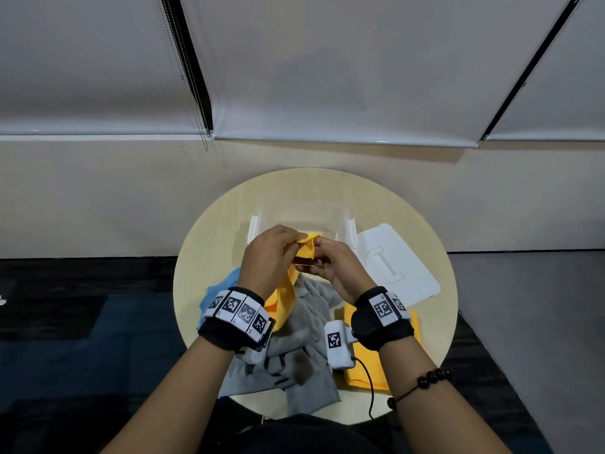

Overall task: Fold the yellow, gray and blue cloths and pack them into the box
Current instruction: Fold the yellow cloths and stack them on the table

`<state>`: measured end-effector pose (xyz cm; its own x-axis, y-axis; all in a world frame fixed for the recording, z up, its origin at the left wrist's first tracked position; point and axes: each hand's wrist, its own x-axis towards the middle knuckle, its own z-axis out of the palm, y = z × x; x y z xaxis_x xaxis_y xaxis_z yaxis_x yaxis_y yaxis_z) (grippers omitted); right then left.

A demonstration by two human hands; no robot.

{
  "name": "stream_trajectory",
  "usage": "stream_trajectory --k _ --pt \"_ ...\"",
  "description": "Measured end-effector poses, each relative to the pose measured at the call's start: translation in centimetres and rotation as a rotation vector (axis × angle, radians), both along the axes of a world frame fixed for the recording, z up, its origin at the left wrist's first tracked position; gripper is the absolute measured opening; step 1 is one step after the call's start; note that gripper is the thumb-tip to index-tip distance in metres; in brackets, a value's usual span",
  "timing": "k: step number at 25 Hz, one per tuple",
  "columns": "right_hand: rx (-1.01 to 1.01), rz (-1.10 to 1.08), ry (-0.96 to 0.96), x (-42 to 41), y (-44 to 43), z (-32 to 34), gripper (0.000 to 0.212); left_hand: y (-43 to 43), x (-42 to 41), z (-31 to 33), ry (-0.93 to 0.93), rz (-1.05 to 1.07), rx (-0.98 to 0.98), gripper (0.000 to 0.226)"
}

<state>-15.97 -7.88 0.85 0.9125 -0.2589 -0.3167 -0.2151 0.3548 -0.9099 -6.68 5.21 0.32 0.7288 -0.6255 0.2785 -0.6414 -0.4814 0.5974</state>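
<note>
Left hand and right hand pinch yellow cloth, partly hiding clear box.

A yellow cloth, gray cloth and blue cloth showed; the lid was white, the table pale wood, the wristbands black with checkered tags.

Lid R of box — on table.

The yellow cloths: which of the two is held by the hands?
The hanging yellow cloth, pinched by the left hand and right hand. The other yellow cloth lies flat on the table, beside the gray cloth.
</note>
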Motion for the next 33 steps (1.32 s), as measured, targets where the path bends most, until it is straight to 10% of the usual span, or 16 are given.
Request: stream_trajectory --k 15,27,33 --pt "0.006 -0.184 0.146 1.7 -0.5 0.6 0.036 0.4 0.3 -0.6 -0.082 -0.123 0.065 0.029" --pt "-0.138 -0.180 -0.011 1.6 -3.3 -4.7 0.050 0.5 1.7 4.0 0.249 -0.030 -0.534 0.003" --pt "-0.124 -0.320 -0.286 2.1 -5.1 -0.9 0.012 1.7 3.8 5.3 0.299 0.004 -0.731 0.009"
